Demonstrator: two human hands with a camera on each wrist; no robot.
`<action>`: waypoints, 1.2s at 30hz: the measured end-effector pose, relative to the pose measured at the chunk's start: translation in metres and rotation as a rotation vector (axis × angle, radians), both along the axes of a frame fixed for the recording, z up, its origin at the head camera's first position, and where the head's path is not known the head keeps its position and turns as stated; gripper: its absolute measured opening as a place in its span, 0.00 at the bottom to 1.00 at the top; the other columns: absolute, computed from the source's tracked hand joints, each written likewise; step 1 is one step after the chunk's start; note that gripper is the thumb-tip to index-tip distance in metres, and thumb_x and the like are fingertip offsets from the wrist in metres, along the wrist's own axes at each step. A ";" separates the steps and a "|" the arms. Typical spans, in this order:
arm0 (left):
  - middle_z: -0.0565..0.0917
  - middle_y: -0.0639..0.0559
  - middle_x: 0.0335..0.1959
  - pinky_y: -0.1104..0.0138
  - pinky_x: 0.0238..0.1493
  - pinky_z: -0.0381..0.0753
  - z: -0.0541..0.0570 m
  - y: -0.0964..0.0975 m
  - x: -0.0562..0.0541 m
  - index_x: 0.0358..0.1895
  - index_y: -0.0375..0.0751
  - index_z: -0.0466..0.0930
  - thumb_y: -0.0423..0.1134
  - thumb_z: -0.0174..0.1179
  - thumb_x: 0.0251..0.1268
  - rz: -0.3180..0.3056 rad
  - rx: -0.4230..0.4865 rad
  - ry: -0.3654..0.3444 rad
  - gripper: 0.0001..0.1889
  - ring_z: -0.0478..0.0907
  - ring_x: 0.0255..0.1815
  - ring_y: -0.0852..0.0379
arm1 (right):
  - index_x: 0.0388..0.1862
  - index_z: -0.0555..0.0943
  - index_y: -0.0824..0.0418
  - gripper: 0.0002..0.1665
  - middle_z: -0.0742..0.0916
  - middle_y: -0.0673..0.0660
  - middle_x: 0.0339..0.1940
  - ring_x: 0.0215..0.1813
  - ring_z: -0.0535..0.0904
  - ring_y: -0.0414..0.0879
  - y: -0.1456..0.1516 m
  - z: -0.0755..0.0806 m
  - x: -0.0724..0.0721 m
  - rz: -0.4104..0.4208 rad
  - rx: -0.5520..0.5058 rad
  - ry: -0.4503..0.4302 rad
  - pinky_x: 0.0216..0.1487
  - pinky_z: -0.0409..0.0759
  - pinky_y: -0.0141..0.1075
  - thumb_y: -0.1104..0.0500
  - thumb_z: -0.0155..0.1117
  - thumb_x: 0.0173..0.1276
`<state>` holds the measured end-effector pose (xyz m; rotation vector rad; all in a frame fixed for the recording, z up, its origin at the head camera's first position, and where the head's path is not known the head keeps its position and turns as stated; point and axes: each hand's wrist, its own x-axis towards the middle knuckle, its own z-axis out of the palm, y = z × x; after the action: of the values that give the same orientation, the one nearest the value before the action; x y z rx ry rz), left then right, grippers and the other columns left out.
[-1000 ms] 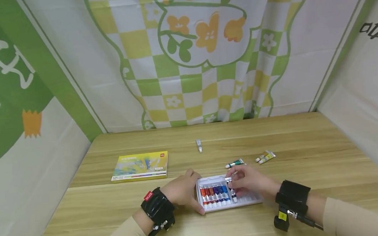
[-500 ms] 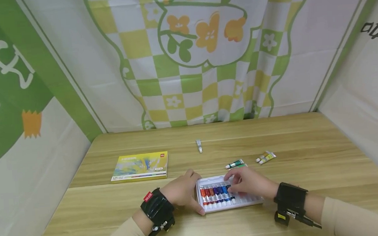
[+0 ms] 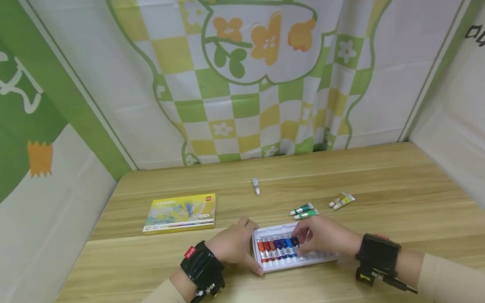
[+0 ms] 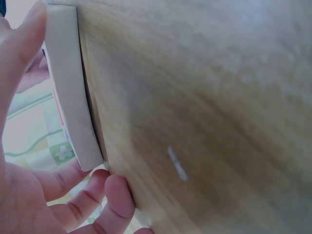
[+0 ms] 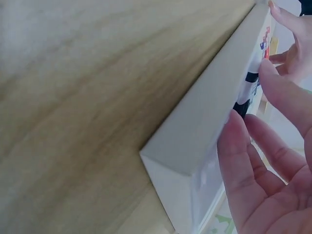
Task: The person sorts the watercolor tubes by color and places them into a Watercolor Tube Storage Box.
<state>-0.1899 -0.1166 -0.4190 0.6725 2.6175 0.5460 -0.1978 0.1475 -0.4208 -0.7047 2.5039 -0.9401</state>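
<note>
The right hand (image 3: pixel 322 234) pinches the black tube (image 5: pixel 247 91) between thumb and finger, one at each end of it; the other fingers bend loosely behind. That tube lies in the tray (image 3: pixel 271 229), slim, with a pale silver body, a dark band and a black cap; its flat end is partly hidden by the fingers.

The tray is white, shallow and thin-walled, flat on the table (image 3: pixel 191 273). Its slotted part runs on to the right, under the grip. At its left end the left hand (image 3: pixel 235 245) clasps it, thumb on the near corner, fingers round the far one.

Seven tubes lie in the tray. Just left of the pinched one, six stand side by side, caps toward the person: one orange (image 3: pixel 262 252), one red (image 3: pixel 268 251), one brownish (image 3: pixel 274 251), one purple (image 3: pixel 279 251), one dark blue (image 3: pixel 285 251), one blue (image 3: pixel 291 250).

Five more are on the table. Two green tubes (image 3: pixel 306 214) lie just beyond the right hand. Farther to its right, two yellowish tubes (image 3: pixel 343 202) lie together. One silver tube (image 3: pixel 256 186) lies well beyond the grip, to its left. One yellow box (image 3: pixel 180 214) lies beyond the left hand, leftward.
</note>
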 end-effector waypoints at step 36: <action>0.73 0.48 0.55 0.59 0.58 0.81 0.001 -0.004 0.001 0.63 0.37 0.71 0.59 0.82 0.28 -0.011 0.012 0.021 0.53 0.77 0.51 0.53 | 0.37 0.82 0.57 0.13 0.83 0.46 0.27 0.30 0.76 0.34 -0.005 0.008 -0.016 0.150 0.023 -0.031 0.33 0.77 0.28 0.64 0.76 0.52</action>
<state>-0.1887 -0.1207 -0.4179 0.6989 2.6305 0.5545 -0.2133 0.1426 -0.4129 -0.8510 2.3933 -0.8606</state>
